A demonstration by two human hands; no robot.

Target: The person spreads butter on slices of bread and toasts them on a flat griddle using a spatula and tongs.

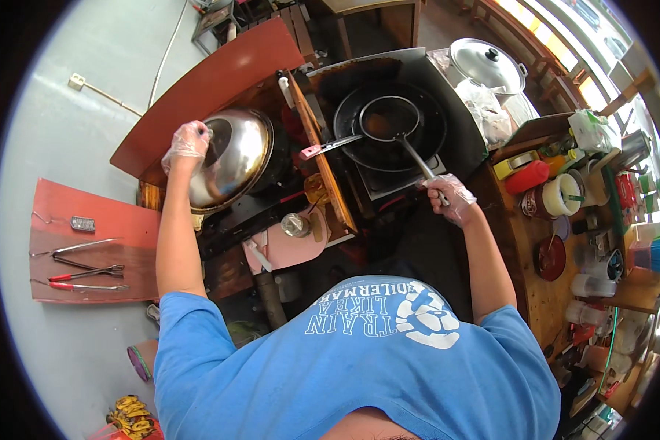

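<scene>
My left hand (187,144), in a clear plastic glove, is closed on the grip of a large domed metal lid (236,158). The lid is tilted over a dark cooking vessel that it mostly hides. My right hand (453,199), also gloved in clear plastic, grips the metal handle of a round, dark-rimmed strainer (407,136). The strainer sits over a black wok (431,139) on a burner. Something brownish shows within its rim, too dark to name. Across the wok's left edge lies a utensil (323,149) with a red handle; its kind is unclear.
An upright wooden board (319,147) divides the two cooking spots. Below it lies a pink cutting board (301,246) with a glass jar (295,224). A lidded silver pot (485,66) stands far right. Bottles and containers crowd the wooden counter (517,242). Tongs (88,287) hang at left.
</scene>
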